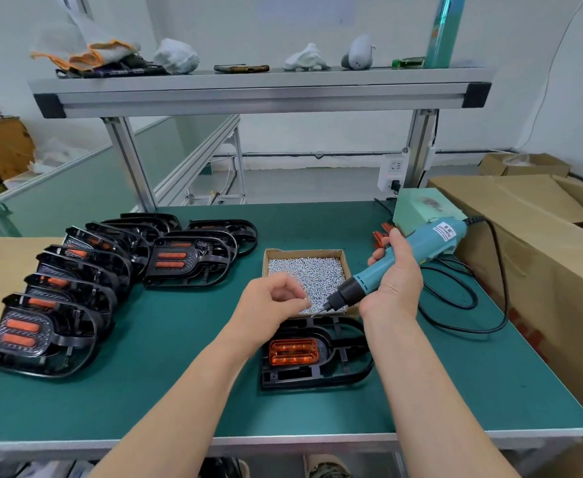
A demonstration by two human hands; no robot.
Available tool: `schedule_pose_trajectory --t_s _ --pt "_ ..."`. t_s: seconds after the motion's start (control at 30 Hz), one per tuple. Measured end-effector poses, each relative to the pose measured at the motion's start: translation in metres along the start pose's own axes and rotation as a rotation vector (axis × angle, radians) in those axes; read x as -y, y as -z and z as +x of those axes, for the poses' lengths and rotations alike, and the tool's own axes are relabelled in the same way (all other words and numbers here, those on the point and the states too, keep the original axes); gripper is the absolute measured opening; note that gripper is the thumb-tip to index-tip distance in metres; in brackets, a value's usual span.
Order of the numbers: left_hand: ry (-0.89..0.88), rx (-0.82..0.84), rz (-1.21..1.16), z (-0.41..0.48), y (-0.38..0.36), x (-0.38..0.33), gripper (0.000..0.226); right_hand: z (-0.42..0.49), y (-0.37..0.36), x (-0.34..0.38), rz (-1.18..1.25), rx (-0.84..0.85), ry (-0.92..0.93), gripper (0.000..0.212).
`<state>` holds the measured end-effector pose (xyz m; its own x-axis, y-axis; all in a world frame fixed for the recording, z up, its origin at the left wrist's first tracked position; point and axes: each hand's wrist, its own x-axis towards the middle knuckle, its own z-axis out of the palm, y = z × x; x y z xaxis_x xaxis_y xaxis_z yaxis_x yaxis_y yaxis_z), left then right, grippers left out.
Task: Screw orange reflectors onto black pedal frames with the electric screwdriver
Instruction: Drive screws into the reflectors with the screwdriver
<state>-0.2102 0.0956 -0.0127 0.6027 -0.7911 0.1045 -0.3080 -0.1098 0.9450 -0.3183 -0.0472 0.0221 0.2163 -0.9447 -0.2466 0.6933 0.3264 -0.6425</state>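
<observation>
Head view: our right hand [396, 284] grips the electric screwdriver [417, 251], its tip down over the screw box [305, 252]. Our left hand [272, 300], fingers curled, pinches what looks like a screw [306, 300] beside that tip. The pedal frame [345, 360] with its orange reflector [293, 351] lies just below both hands, at 6 o'clock. Stacked pedals [76, 288] crowd 9 o'clock and cartons [524, 236] wall 3 o'clock. The green mat [179, 374] runs to the near edge.
</observation>
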Motion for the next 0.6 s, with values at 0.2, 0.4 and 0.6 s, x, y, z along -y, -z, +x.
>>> schedule_pose_trajectory --t_s 0.2,0.4,0.6 --pt "0.097 -0.046 -0.236 -0.039 -0.01 0.002 0.013 -0.012 0.008 0.004 0.081 -0.063 0.013 0.024" --pt "0.133 -0.106 -0.311 -0.062 -0.019 0.004 0.02 -0.035 0.015 0.002 0.046 -0.075 0.021 0.017" --pt "0.108 -0.12 -0.329 -0.073 -0.018 0.004 0.019 -0.05 0.016 0.004 0.028 -0.06 0.026 0.019"
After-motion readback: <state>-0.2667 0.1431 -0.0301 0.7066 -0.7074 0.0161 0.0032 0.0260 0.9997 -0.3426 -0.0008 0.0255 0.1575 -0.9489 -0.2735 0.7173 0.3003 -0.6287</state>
